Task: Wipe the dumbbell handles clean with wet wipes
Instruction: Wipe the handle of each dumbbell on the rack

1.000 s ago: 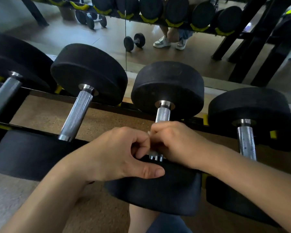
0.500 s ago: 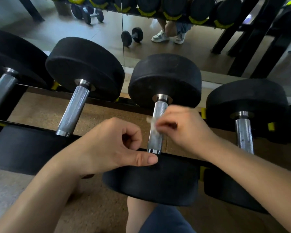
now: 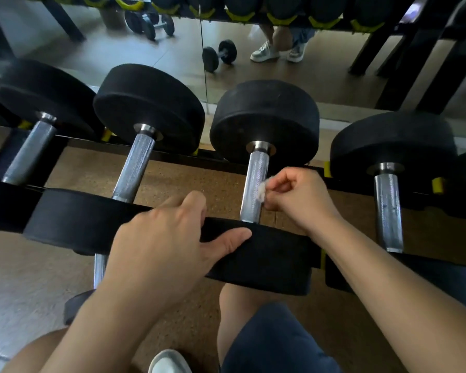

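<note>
On rack point(image 3: 215, 157), at third dumbbell handle point(image 3: 254, 181): pinching wet wipe point(image 3: 262, 191) in right grip point(image 3: 301, 200), touching it mid-length; steadying near weight head point(image 3: 267, 254) with relaxed, flat left grip point(image 3: 170, 238). Next, likely: stroking full length, rolling it

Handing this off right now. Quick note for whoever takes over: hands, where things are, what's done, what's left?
Left hand: open, resting on the near weight head of the third-from-left dumbbell on the rack.
Right hand: pinches a balled wet wipe against the right side of that dumbbell's handle, about mid-length.
Done: cannot tell which handles are already clean.
Left: finish this handle; the handle to its right shows dark specks, so it is probably next.
</note>
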`<state>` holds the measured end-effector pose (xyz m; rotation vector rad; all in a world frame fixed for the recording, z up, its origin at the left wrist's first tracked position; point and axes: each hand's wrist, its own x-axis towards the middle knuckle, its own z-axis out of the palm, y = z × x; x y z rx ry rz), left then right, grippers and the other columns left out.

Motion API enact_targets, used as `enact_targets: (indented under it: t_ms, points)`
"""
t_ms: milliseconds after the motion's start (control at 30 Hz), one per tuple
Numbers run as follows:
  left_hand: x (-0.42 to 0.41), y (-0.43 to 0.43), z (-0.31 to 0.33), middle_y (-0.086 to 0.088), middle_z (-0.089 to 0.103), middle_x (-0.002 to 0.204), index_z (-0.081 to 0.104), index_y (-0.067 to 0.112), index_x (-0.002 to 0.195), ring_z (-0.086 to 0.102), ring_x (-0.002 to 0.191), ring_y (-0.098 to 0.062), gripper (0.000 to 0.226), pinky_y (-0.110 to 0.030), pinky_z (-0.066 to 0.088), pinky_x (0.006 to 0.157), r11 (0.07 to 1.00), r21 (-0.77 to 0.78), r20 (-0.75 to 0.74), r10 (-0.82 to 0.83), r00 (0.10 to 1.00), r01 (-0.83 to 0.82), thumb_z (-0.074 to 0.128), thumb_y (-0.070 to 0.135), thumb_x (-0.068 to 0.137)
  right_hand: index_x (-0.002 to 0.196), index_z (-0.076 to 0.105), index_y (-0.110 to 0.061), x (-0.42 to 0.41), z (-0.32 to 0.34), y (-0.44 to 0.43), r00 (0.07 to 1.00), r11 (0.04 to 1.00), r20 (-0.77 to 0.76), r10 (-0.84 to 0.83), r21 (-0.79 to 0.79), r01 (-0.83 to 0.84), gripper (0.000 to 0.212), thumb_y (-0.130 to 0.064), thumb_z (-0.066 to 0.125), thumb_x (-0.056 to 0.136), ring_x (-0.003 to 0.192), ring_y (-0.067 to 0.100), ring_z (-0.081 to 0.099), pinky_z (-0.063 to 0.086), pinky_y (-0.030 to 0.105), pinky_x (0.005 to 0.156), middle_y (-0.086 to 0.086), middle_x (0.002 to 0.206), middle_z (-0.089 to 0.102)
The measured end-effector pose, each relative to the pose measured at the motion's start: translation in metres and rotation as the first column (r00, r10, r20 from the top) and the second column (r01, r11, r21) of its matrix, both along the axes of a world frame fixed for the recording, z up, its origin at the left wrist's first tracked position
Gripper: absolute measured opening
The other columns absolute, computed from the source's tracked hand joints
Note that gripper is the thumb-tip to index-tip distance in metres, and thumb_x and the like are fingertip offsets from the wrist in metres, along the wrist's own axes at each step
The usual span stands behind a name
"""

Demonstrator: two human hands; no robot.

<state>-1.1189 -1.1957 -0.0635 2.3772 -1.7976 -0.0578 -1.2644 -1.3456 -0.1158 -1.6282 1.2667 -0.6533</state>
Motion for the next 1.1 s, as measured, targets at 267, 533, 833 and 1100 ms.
enact_targets:
  t_ms: [267, 533, 833, 1100]
  points:
    - [0.004, 0.001, -0.018, 0.013, 0.040, 0.062, 0.037, 0.029, 0.068, 0.041, 0.054, -0.005, 0.046, -0.022, 0.032, 0.045, 0.960, -0.249, -0.137, -0.165, 0.977, 0.128, 0.039, 0.074, 0.080, 0.079, 0.067, -0.012, 0.000, 0.007, -0.004, 0.999, 0.997, -0.018, 0.043, 0.069, -0.041, 0.016, 0.004, 0.070, 0.079, 0.058, 0.009, 0.068, 0.056, 0.022, 0.059, 0.003, 0.071, 0.068]
    - [0.004, -0.002, -0.022, 0.014, 0.041, 0.064, 0.039, 0.028, 0.066, 0.043, 0.056, -0.006, 0.044, -0.020, 0.032, 0.048, 0.939, -0.317, -0.175, -0.197, 0.965, 0.134, 0.044, 0.069, 0.080, 0.075, 0.064, -0.019, 0.012, -0.012, -0.019, 0.988, 0.991, 0.080, -0.134, 0.006, 0.134, 0.019, -0.002, 0.070, 0.080, 0.079, 0.019, 0.070, 0.060, 0.039, 0.072, 0.003, 0.081, 0.069]
    - [-0.008, -0.019, -0.023, 0.009, 0.044, 0.058, 0.042, 0.026, 0.064, 0.045, 0.053, -0.009, 0.049, -0.027, 0.038, 0.044, 0.936, -0.350, -0.218, -0.108, 0.970, 0.026, 0.045, 0.072, 0.079, 0.077, 0.068, -0.022, -0.003, -0.005, -0.003, 0.972, 0.993, -0.213, 0.101, -0.042, -0.113, 0.013, -0.013, 0.076, 0.077, 0.075, 0.010, 0.068, 0.058, 0.030, 0.074, -0.005, 0.076, 0.068]
    - [-0.010, -0.031, -0.028, 0.008, 0.050, 0.062, 0.052, 0.027, 0.064, 0.049, 0.060, -0.008, 0.045, -0.029, 0.041, 0.050, 0.947, -0.322, -0.287, -0.099, 0.953, 0.001, 0.043, 0.069, 0.078, 0.077, 0.071, -0.028, 0.001, 0.019, -0.001, 0.802, 0.862, -0.466, 0.373, -0.146, -0.486, 0.013, -0.016, 0.075, 0.078, 0.079, 0.006, 0.063, 0.052, 0.024, 0.071, -0.009, 0.083, 0.066]
